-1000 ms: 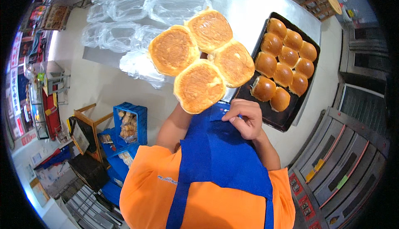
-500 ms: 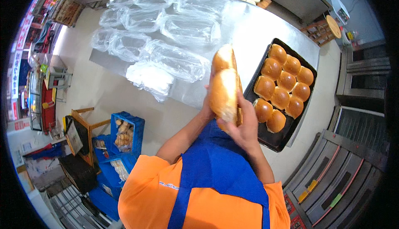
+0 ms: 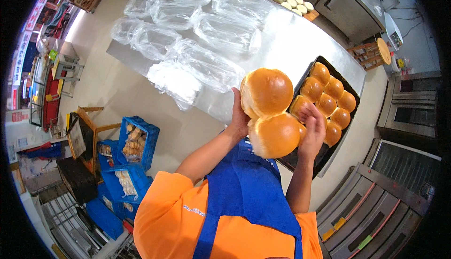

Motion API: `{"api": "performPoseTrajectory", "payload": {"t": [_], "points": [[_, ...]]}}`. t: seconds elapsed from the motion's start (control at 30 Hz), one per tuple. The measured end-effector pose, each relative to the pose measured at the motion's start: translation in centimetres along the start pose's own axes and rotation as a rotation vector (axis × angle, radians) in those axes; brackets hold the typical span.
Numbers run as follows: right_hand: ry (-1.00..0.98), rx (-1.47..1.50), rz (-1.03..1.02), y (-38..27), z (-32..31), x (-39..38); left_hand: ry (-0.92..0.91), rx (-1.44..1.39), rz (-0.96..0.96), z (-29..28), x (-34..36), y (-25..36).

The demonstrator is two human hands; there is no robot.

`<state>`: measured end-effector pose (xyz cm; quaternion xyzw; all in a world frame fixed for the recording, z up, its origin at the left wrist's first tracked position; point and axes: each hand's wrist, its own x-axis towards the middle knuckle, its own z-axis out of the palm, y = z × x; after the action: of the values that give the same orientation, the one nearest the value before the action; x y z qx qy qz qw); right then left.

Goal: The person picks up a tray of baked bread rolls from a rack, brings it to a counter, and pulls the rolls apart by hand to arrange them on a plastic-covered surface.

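A joined pair of golden-brown bread buns [image 3: 268, 92] is held up in front of my apron, glossy tops facing me. My left hand [image 3: 239, 115] grips the pair from its left side, with most fingers hidden behind the bread. To the right, my right hand [image 3: 314, 129] has its fingers loosely bent and apart, beside the lower bun and over the near side of a black baking tray [image 3: 321, 158]. Whether its fingertips touch a bun in the tray cannot be made out. Several baked buns [image 3: 325, 104] sit close together in that tray.
Clear plastic bags [image 3: 206, 64] lie in rows across the metal table [image 3: 300, 38]. Small pale rounds [image 3: 291, 0] stand on a wooden board at the far edge. Blue crates [image 3: 140, 141] with packed goods are on the left; a deck oven [image 3: 371, 207] stands at the right.
The bread has turned from its side to show both tops and has come lower and to the right. My right hand has let go of it and moved right, toward the tray.
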<state>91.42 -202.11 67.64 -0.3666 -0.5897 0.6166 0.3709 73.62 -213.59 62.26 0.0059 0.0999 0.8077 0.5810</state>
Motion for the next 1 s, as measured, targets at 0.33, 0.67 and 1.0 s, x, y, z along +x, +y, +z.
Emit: {"api": "performPoseTrajectory", "payload": {"t": [0.33,0.67,1.0], "points": [[-0.028,0.171,-0.176,7.4,-1.0,-4.8,0.126,0.764,0.470,3.8,-2.4,-0.8],[-0.497,0.434,0.424,6.1,6.0,-1.0,0.166,1.322,0.291,0.8,-7.9,13.0],[-0.446,0.265,0.392,10.5,24.0,4.3,0.402,1.164,0.259,-7.7,-1.3,30.2]]}}
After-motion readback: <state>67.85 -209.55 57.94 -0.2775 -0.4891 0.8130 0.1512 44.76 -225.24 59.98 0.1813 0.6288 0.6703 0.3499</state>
